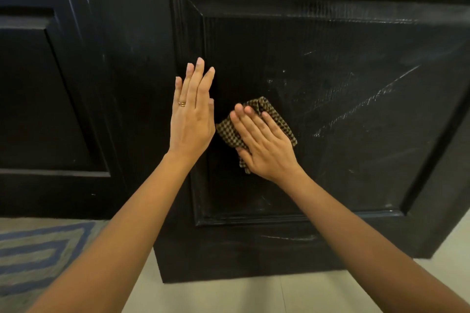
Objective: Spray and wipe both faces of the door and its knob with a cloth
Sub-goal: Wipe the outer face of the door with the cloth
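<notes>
Both hands are up against the black door [330,114] in my head view, side by side on the recessed lower panel. My left hand [192,119] lies flat with its fingers straight and close together, pointing up along the panel's left moulding, holding nothing; a gold ring [182,103] sits on one finger. My right hand [264,145] is just to its right and slightly lower, fingers extended and angled up to the left, palm pressing the checked brown cloth [263,107] flat on the panel rather than clutching it. The cloth is crumpled under that palm, with edges showing above the fingertips, at the left near the other hand's thumb, and below the heel of the hand. Pale streaks mark the panel surface to the right of the cloth and on the rail beneath it. Left of this door stands another dark panelled surface [38,89], with a blue-and-grey striped rug [43,249] at its foot on the pale tiled floor [254,295]
</notes>
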